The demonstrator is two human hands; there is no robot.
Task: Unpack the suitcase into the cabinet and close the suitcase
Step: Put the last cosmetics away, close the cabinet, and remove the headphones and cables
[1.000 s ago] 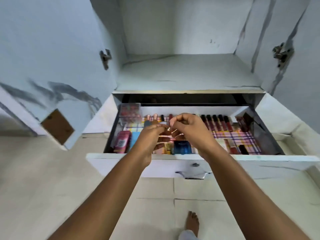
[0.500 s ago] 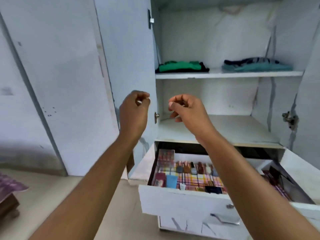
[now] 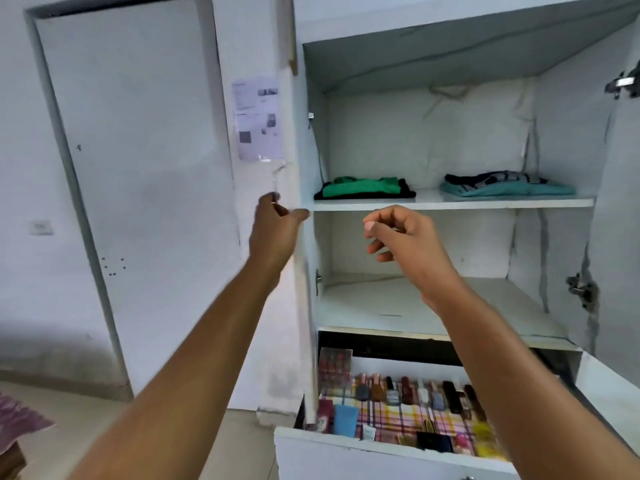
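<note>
While both arms reach forward over it, the drawer (image 3: 363,455) stands pulled out at the foot of the cabinet (image 3: 568,140), its front edge nearest the viewer and its lower right corner cut off by the frame. Inside the drawer, on a plaid liner (image 3: 391,415), lies a row of small bottles (image 3: 415,393); their number cannot be fixed, since the right arm covers part of the row. One blue tube (image 3: 345,420) lies at the drawer's left end and one clear box (image 3: 335,368) stands at its back left corner.

Above the drawer, the left hand (image 3: 273,226) is held at the cabinet's left edge, fingers curled; whether it pinches something small cannot be told. The right hand (image 3: 401,237) hangs in front of the cabinet's opening, fingers loosely curled, gripping nothing. The two hands are apart, with open space between them.

Behind the hands, the lower shelf (image 3: 415,306) is bare. The upper shelf (image 3: 450,202) carries two folded piles: one green (image 3: 363,188) at its left, one teal and striped (image 3: 505,184) at its right, well apart. A paper sheet (image 3: 258,119) is stuck left of the cabinet. No suitcase is in view.
</note>
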